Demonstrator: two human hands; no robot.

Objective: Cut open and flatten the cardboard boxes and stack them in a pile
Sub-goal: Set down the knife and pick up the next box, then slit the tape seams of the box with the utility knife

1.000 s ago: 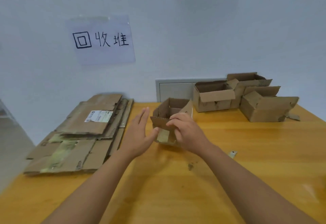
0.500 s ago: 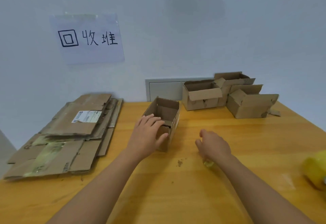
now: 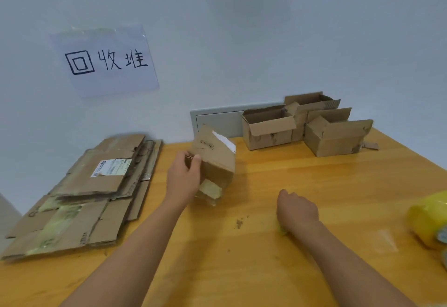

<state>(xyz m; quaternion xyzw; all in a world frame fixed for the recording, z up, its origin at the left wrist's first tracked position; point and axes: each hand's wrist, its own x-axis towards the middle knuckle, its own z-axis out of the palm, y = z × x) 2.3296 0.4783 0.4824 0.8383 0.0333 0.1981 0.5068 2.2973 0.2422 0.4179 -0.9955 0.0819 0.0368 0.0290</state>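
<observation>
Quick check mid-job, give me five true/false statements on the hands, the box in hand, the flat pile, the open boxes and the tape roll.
1. The left hand grips a small box. True.
2. The right hand holds that box too. False: it rests on the table, apart from it.
3. The flat pile lies at the table's left. True.
4. No open boxes remain. False: several stand at the back right.
5. The tape roll sits at the right edge. True.

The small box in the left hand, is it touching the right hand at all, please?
Apart. The head view shows bare table between the small box, gripped by the left hand, and the right hand.
</observation>
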